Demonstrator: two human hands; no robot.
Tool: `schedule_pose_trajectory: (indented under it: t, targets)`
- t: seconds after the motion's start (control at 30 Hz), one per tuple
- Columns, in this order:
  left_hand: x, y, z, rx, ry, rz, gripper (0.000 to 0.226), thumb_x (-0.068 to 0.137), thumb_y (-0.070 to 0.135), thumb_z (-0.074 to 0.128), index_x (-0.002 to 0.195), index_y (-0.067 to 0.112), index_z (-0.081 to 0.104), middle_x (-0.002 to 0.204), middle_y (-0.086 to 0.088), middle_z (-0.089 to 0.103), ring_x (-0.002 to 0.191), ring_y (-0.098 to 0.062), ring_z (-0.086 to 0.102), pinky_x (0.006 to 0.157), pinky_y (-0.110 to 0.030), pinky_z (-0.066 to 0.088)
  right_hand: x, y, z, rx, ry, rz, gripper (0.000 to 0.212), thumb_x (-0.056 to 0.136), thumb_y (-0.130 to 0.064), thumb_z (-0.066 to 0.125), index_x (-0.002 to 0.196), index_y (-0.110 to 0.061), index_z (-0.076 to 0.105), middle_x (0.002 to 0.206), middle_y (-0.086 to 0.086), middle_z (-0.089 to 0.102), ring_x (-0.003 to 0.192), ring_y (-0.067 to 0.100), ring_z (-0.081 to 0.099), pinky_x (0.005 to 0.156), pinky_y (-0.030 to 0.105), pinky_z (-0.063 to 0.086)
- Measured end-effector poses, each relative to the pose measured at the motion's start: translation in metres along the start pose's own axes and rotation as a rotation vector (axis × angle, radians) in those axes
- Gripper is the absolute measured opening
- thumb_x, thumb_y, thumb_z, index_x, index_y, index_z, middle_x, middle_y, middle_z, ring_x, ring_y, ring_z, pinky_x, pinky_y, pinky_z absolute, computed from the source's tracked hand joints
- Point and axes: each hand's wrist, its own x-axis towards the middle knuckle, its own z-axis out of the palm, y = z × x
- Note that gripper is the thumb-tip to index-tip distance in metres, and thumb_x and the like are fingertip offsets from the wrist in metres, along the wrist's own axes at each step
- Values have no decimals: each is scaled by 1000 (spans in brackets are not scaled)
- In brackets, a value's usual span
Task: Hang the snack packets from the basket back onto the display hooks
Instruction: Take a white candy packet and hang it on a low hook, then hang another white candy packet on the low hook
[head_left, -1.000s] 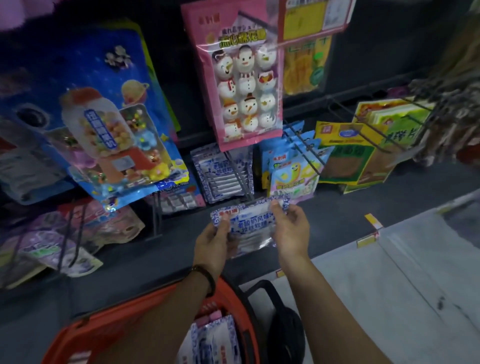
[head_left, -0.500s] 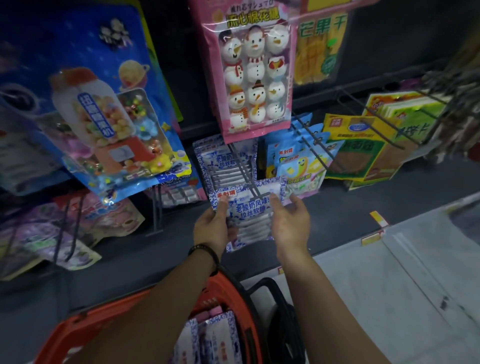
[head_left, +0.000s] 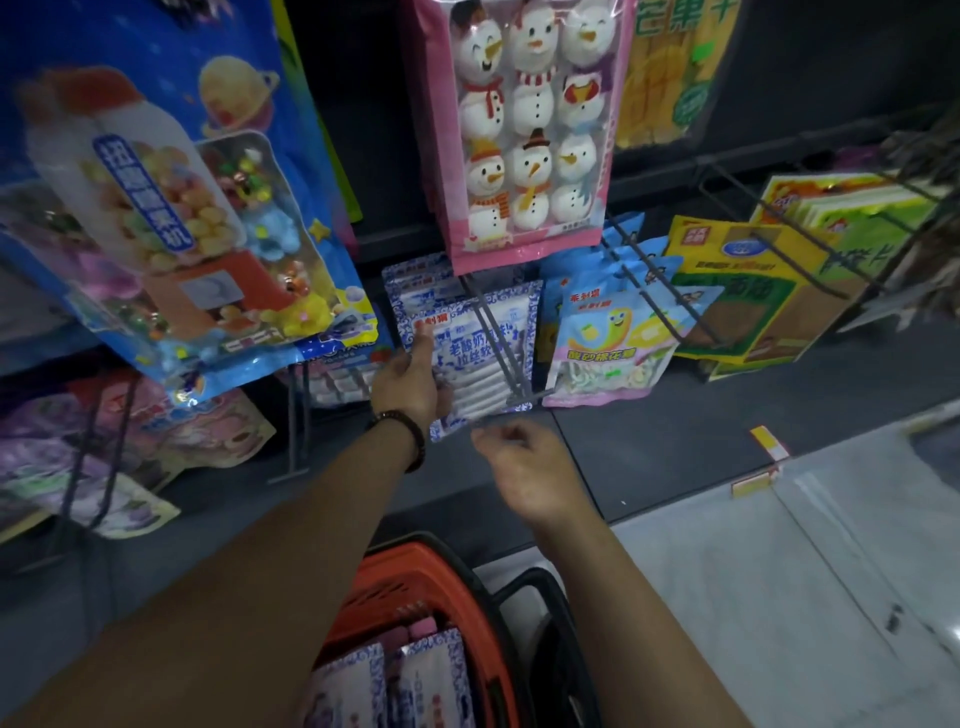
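A blue-and-white snack packet (head_left: 480, 358) hangs on a double-wire display hook (head_left: 501, 345), in front of more packets of the same kind. My left hand (head_left: 410, 379) holds the packet's left edge, with the thumb lying up its front. Just below the packet, my right hand (head_left: 524, 462) is blurred, with fingers loosely curled and nothing in them. The orange basket (head_left: 457, 582) is at the bottom centre between my forearms. Several blue-and-white packets (head_left: 431, 680) stand in it.
A pink snowman packet (head_left: 524, 130) hangs right above the hook. A big blue candy packet (head_left: 171, 208) hangs at the left. To the right are a pale worm-print packet (head_left: 613, 348) and yellow-green packets (head_left: 753, 296) on long wire hooks. White floor (head_left: 779, 597) lies at the lower right.
The packet went from both hands onto the hook. My right hand let go of it and dropped back below it. My left hand stays on its left edge.
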Motion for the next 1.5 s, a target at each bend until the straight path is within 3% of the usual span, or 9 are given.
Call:
schedule_pose_trajectory:
  t: [0.27,0.37,0.53,0.7,0.9,1.03,1.2,1.37,1.5]
  targets:
    - [-14,-4,-14,61,-44,6,29,100,57,62,98,28,58,101,-2,69,91,-28,71,81,-52,66,-20,-4,11,-315,-186,-60,23,98,-35,67,86,-15,69,85,1,70,89,22,66,89,37,53]
    - [-38,-32,-48,226,-56,76,35,91,48,72,115,23,65,99,0,73,93,-31,74,92,-56,63,-39,-2,15,-468,-267,-80,17,96,-35,69,100,-19,74,103,3,77,102,22,70,92,33,53]
    - [-113,-57,-130,607,-266,335,10,97,21,73,101,30,69,92,12,75,91,-12,74,90,-31,58,-77,11,33,-723,-300,-151,19,94,-33,66,103,-21,77,112,5,80,110,25,72,90,32,55]
    - [-164,-76,-247,975,-561,332,14,97,22,72,94,35,71,96,16,76,94,0,70,89,-24,53,-113,34,72,-813,-438,-144,18,95,-37,70,105,-24,78,107,-3,79,103,17,72,93,31,55]
    - [-184,-101,-354,1118,-584,233,10,97,23,74,102,31,77,95,20,74,86,17,65,78,-7,44,-135,87,127,-970,-666,28,34,96,-46,66,111,-19,80,118,4,78,110,23,70,96,34,55]
    - [-172,-122,-374,1128,-632,176,11,95,44,67,104,39,70,106,15,75,96,-3,70,85,-24,50,-125,156,152,-1087,-721,217,44,92,-42,57,118,-13,76,127,13,73,114,31,70,97,41,57]
    - [-153,-124,-370,1282,-752,82,36,105,38,58,138,24,64,134,-3,70,122,-25,65,97,-25,45,-144,196,168,-871,-550,397,47,99,-24,70,142,-8,61,139,14,66,126,33,65,98,35,55]
    - [-137,-117,-365,1360,-740,23,42,108,40,55,143,17,59,141,-7,64,129,-29,60,100,-30,44,-149,225,188,-669,-394,535,20,90,-24,84,99,-11,71,91,6,71,78,19,68,69,32,59]
    - [-131,-116,-363,1358,-720,4,42,106,44,55,139,18,61,137,-8,66,123,-30,62,99,-33,47,-155,234,201,-452,-309,636,21,90,-10,83,108,-4,73,97,11,77,89,28,76,88,48,65]
